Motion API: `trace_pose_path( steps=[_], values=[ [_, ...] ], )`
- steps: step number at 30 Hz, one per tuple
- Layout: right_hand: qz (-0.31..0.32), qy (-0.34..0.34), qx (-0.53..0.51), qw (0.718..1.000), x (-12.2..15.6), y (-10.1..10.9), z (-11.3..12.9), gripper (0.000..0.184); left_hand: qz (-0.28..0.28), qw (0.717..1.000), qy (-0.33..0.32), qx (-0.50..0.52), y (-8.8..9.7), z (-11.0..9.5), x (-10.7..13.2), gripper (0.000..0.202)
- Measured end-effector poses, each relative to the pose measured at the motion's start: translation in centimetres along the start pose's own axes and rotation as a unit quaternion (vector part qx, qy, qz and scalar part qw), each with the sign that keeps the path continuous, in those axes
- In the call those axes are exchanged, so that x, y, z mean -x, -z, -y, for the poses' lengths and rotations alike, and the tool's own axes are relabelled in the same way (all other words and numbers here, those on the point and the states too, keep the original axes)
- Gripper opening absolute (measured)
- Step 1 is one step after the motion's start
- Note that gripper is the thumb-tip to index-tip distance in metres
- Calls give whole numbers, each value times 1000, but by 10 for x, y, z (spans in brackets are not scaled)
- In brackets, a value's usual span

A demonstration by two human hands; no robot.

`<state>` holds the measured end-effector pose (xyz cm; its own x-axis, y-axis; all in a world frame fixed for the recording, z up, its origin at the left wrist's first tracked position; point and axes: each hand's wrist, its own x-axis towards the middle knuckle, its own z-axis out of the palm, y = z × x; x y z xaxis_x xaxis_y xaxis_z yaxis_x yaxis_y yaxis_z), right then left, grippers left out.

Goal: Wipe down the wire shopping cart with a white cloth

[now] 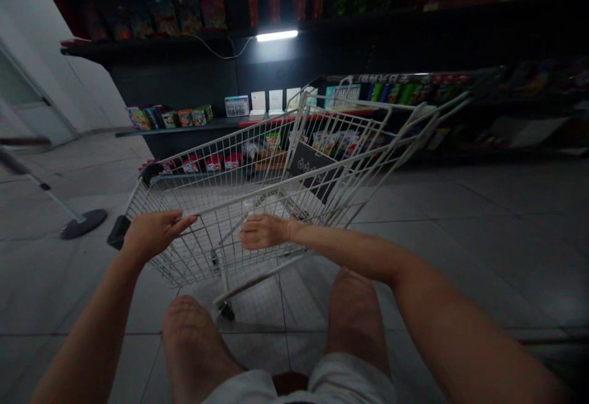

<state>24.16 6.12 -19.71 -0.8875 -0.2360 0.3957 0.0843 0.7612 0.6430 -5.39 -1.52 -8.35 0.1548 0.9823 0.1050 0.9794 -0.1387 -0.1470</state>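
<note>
I seem to be steadying the cart (276,187), with the shelf (179,78) behind it and my knees (186,315) before it, my left hand (155,232) over its near rim, whether gripping I cannot tell, my right hand (264,232) clenched at its near side, so the next move probably calls for an even hold.

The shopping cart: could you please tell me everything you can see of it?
The shopping cart, pale and metal-looking, has a wire basket, black corner pieces at the picture's left, a dark panel with pale symbols and a dark wheel. It stands upright on the tiled floor. The left hand is on the near rim; the curled right hand is at the near side, grip unclear.
</note>
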Motion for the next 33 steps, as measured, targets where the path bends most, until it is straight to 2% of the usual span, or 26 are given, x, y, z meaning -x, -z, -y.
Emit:
trace_pose_path(
  steps=[2,4,8,10,12,15,18,20,22,25,30,33],
  values=[
    [-51,3,11,999,-3,0,-4,9,-3,1000,1,0,-1,0,0,60],
    [-88,-10,14,996,-1,-7,3,9,-7,1000,1,-1,-2,0,0,60],
    [-79,-22,-20,996,10,-29,38,12,-6,1000,2,2,-1,-1,-2,60],
    [-68,-23,-42,997,9,-27,49,9,-3,1000,1,2,-1,-1,-3,61],
    [-75,-28,-57,995,1,-9,47,7,-1,1000,3,2,-1,0,-4,61],
    [-144,-50,-51,987,-16,35,24,10,-2,1000,8,0,-1,1,-4,61],
    [-224,-151,-2,963,-23,65,-11,19,-1,1000,12,-3,-2,1,-4,60],
    [-246,-234,48,939,-20,67,-30,21,-2,1000,12,-8,-2,0,-4,61],
    [-238,-282,82,926,-13,59,-41,19,-2,1000,7,-10,-2,0,-4,61],
    [-199,-292,72,933,-2,50,-47,25,-3,1000,2,-9,-1,-1,-4,61],
    [-89,-283,4,955,13,70,-55,24,-7,1000,2,-7,0,-6,-3,61],
    [-62,-339,6,939,-1,78,-52,24,-2,1000,4,-9,0,-10,-3,63]
  ],
)
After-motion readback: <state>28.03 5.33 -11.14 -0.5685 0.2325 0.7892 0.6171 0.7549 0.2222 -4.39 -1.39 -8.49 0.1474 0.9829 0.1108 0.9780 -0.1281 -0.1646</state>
